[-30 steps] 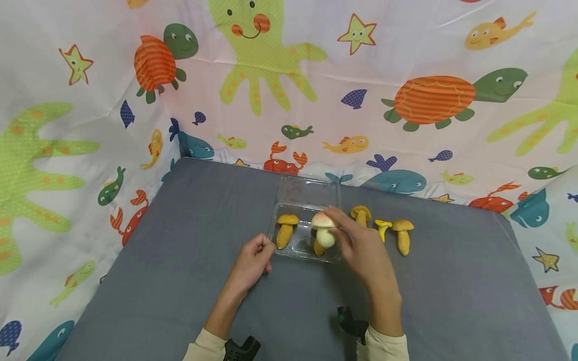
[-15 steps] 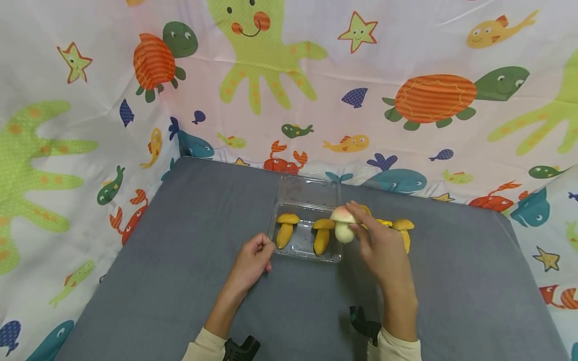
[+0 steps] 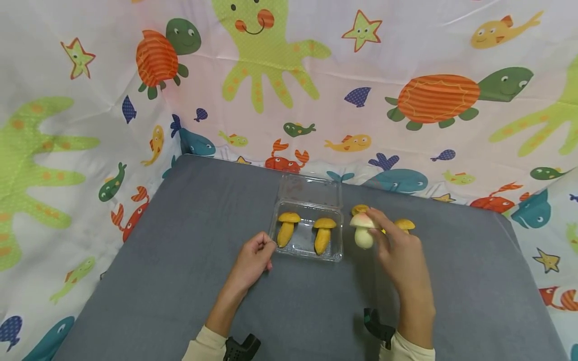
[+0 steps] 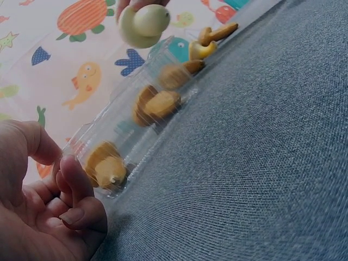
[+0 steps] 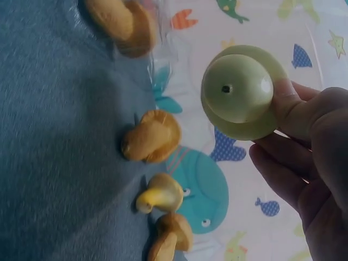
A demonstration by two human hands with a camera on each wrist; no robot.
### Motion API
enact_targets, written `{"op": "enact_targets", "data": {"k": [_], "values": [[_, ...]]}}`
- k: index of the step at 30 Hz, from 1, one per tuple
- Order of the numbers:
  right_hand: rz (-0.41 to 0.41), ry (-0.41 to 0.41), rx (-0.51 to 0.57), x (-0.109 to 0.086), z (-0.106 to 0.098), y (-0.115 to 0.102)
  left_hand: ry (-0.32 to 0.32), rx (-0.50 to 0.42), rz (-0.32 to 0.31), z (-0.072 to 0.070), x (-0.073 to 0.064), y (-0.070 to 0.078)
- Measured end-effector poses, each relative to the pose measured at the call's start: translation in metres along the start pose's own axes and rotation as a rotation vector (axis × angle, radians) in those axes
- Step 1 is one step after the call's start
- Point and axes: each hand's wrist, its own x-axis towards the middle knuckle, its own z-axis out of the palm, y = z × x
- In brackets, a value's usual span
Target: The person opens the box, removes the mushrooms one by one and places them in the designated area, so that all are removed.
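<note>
- Moved since a second ago: right hand (image 3: 404,255) and the pale mushroom (image 3: 363,233) went rightward, from over the box's right half to just right of it in the head view. Left hand (image 3: 253,258) and clear plastic box (image 3: 301,241) basically unchanged.
- Right hand: thumb and fingers pinch the pale mushroom by its cap. Held up off the table, stem down; right wrist view shows a dark hole in the stem end.
- Left hand: fingers curled, pinching the box at its lower left corner, head view.
- Box: mid-frame, lid (image 3: 310,191) folded back toward the top. Holds two yellow-brown mushrooms, left mushroom (image 3: 286,230) and right mushroom (image 3: 323,235), well apart, caps toward the top of the frame.
- Right of box, head view: three more in a row, partly covered by the right hand and pale mushroom. Brown mushroom (image 5: 152,136), small yellow mushroom (image 5: 163,194), end mushroom (image 3: 404,224). Right wrist view shows them top to bottom in that order.
- Grey cloth (image 3: 203,210) below, sea-animal backdrop (image 3: 311,75) across the top.
</note>
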Motion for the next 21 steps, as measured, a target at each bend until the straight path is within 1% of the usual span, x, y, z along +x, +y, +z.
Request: {"op": "enact_targets", "data": {"k": [9, 14, 21], "values": [[0.019, -0.064, -0.025, -0.01, -0.005, 0.008, -0.001, -0.001, -0.003, 0.0, 0.0, 0.0], [0.032, -0.097, -0.036, -0.013, -0.005, 0.01, 0.004, -0.005, -0.005, 0.0, 0.0, 0.002], [0.052, -0.138, -0.042, -0.018, -0.003, 0.012, -0.011, -0.012, 0.006, 0.0, 0.0, 0.001]]}}
